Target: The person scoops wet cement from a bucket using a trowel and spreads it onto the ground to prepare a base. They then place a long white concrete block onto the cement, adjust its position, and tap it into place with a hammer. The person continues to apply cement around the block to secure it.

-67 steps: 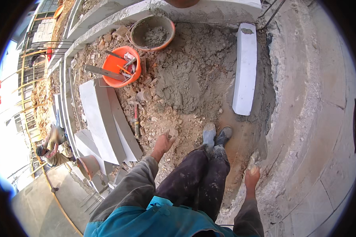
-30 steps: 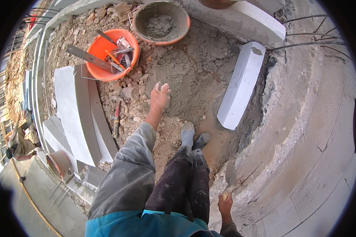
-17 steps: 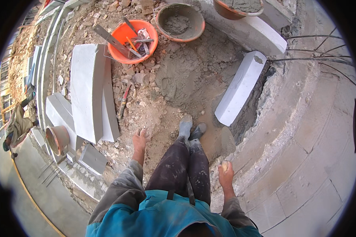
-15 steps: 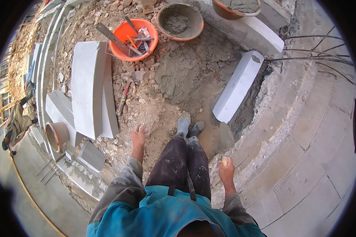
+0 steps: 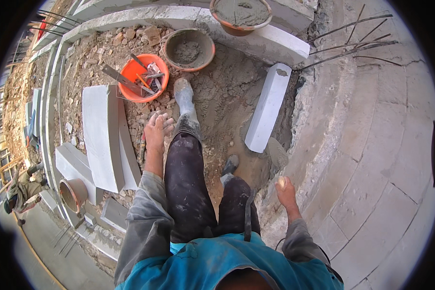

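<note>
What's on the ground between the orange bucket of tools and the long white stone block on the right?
In the head view, between the orange bucket and the white stone block lie sandy mortar-strewn ground and the person's forward boot.

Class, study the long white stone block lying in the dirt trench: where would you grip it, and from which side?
Grip the white stone block at both short ends, coming from its open dirt side. It lies flat and long; its other side sits close to the stone wall.

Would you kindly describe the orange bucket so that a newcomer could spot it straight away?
Start at the dirt bed inside the curved stone kerb. Ahead of the left hand, beside the pale stone slab, sits the orange bucket. Unlike the two mortar-filled tubs nearby, it is bright orange and holds hand tools.
</note>
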